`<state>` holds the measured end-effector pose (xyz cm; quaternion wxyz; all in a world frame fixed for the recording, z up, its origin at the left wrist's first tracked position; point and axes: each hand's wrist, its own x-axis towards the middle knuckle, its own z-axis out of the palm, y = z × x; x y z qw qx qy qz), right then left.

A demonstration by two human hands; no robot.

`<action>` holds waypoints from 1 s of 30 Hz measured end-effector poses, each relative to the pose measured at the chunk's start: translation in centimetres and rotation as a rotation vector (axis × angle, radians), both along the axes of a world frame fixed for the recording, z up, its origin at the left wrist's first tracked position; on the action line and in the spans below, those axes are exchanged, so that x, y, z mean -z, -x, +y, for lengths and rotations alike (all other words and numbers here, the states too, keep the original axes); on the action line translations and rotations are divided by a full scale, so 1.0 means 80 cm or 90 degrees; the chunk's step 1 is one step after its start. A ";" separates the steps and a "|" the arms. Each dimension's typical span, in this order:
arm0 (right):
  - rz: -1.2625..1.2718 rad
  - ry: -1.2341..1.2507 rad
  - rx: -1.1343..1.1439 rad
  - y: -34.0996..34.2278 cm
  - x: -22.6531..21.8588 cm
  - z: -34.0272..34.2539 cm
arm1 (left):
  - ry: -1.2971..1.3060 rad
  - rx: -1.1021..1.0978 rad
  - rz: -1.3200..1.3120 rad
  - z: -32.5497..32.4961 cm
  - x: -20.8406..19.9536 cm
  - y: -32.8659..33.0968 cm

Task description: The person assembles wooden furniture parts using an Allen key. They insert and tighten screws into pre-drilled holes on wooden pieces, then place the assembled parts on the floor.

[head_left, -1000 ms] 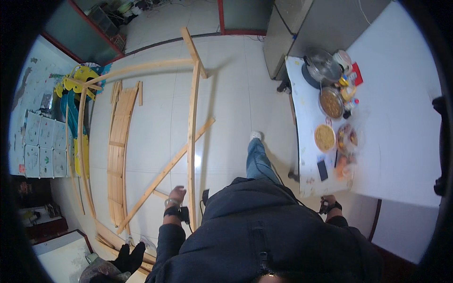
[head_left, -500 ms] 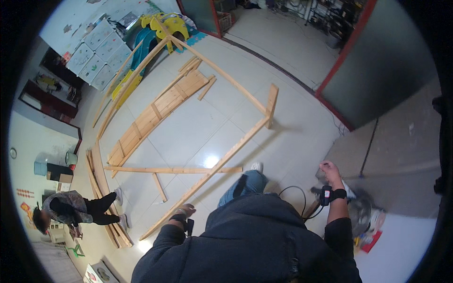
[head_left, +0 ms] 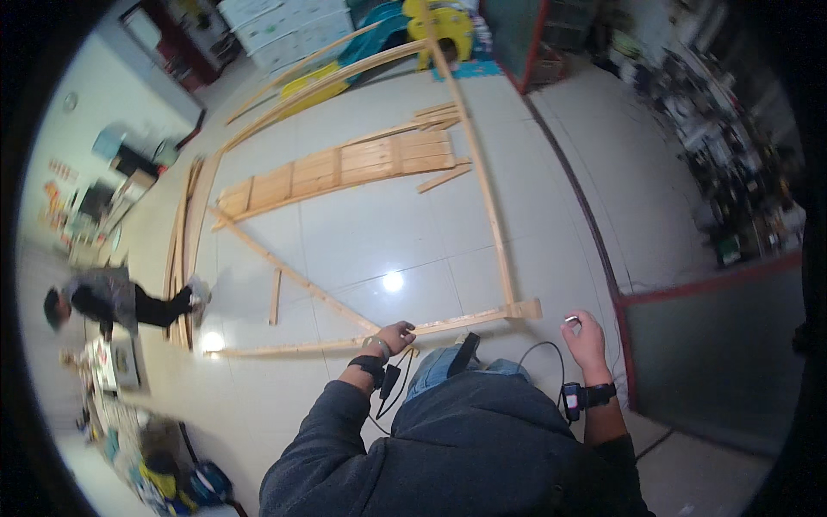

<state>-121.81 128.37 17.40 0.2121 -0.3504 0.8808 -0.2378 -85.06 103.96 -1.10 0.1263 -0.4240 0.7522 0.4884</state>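
My left hand (head_left: 397, 336), a bracelet at its wrist, hovers by the near beam (head_left: 293, 348) of a large pale wooden frame on the floor. Its fingers are apart and hold nothing; whether they touch the beam I cannot tell. To the right of the frame's near right corner block (head_left: 525, 308), my right hand (head_left: 587, 343) is raised with fingers curled. A small whitish bit shows at its fingertips, too small to name. Inside the frame lie a slatted wooden panel (head_left: 323, 172), a slanting strip (head_left: 293, 274) and a short stick (head_left: 275, 297).
A person (head_left: 112, 297) stands at the left beside a stack of long boards (head_left: 183, 250). A yellow and teal play slide (head_left: 370, 47) and white drawers (head_left: 284, 30) are at the back. A red-edged glass partition (head_left: 715, 353) stands at right. A black cable (head_left: 551, 346) loops near me.
My view has turned to the right, so the wooden frame now appears rotated. My left hand is higher in the picture, and both hands are closer together. The person at the left still stands near the boards.
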 end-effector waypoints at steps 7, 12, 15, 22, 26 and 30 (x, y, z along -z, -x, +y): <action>0.071 -0.098 -0.394 0.054 0.015 -0.126 | 0.041 -0.375 -0.184 0.081 0.000 -0.068; 0.047 -0.153 -0.604 0.062 0.034 -0.152 | -0.296 -0.750 -0.285 0.237 0.009 -0.135; 0.071 -0.149 -0.614 0.065 0.048 -0.160 | -0.292 -0.558 -0.337 0.287 0.035 -0.131; 0.077 -0.225 -0.515 0.048 0.090 -0.193 | -0.093 -0.468 -0.232 0.227 0.133 -0.060; 0.074 -0.260 -0.414 0.043 0.113 -0.197 | -0.136 -0.553 -0.153 0.158 0.207 -0.014; 0.006 -0.244 -0.243 0.042 0.137 -0.186 | -0.196 -0.585 -0.120 0.120 0.268 0.029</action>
